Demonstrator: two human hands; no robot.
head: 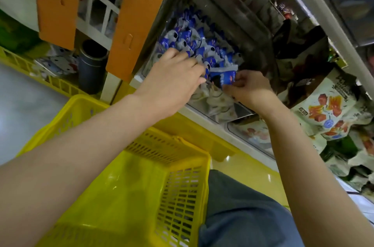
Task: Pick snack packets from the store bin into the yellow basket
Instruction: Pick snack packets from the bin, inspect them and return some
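At bin point(210, 112) edge, right hand point(251, 89) pinches 1 packet point(225, 77); left hand point(174, 76) alongside.

Yellow basket point(182, 196) open-topped below; orange flap point(139, 20) crowds bin's point(240, 114) left side.

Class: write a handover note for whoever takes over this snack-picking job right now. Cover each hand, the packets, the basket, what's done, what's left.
Left hand: fingers on the packet pile in the store bin; grip unclear.
Right hand: pinches a blue-and-white packet at the bin's front.
Yellow basket: below the bin; no packets visible inside.
Done: none in the basket yet.
Left: carry this packet, then more, into the basket.
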